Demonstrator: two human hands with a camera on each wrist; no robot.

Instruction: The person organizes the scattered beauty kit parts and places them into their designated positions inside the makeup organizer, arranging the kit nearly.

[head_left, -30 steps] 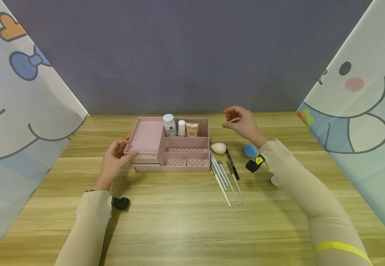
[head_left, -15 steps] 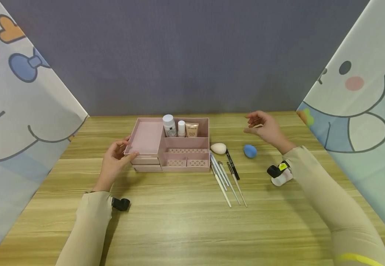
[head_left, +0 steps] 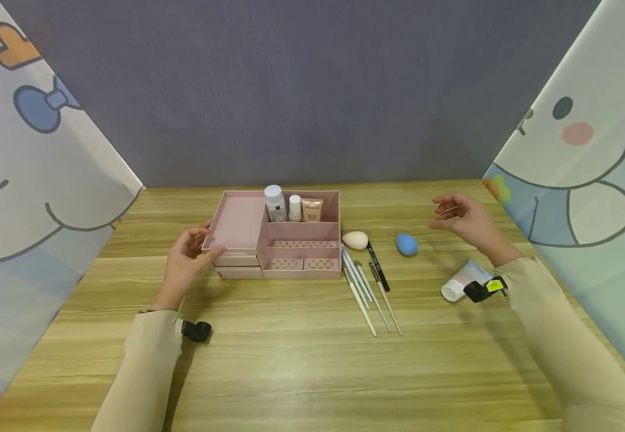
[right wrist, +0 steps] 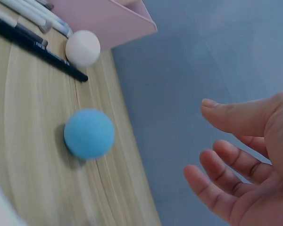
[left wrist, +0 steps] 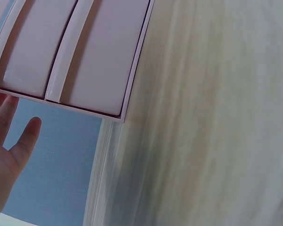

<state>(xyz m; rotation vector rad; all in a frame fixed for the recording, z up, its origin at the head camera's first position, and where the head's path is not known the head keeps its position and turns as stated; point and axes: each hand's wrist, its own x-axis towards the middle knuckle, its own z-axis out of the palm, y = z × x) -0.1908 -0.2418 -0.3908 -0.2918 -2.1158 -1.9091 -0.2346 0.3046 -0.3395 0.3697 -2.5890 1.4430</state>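
Observation:
My left hand [head_left: 185,258] rests at the left front corner of a pink cosmetics organizer [head_left: 298,231], thumb over the front edge and fingers along its side. In the left wrist view, fairly straight fingers [left wrist: 4,120] show beside the organizer's drawers [left wrist: 101,56]. My right hand [head_left: 469,222] hovers above the table at the right, fingers loosely bent, holding nothing. Nearest to it are a white squeeze tube [head_left: 464,281], lying below the wrist, and a blue makeup sponge [head_left: 406,244]. The organizer's back compartment holds a white bottle [head_left: 275,205], a small white-capped bottle [head_left: 295,209] and a BB cream tube [head_left: 312,210].
Right of the organizer lie a cream makeup sponge [head_left: 355,240], a black pen [head_left: 378,267] and several makeup brushes [head_left: 363,300] on the wooden table [head_left: 290,372]. A grey panel [head_left: 312,90] stands behind the table, with cartoon-printed panels [head_left: 571,180] on both sides.
My right hand has moved rightward, away from the organizer and past the blue sponge, uncovering the squeeze tube. The left hand and the organizer have stayed in place.

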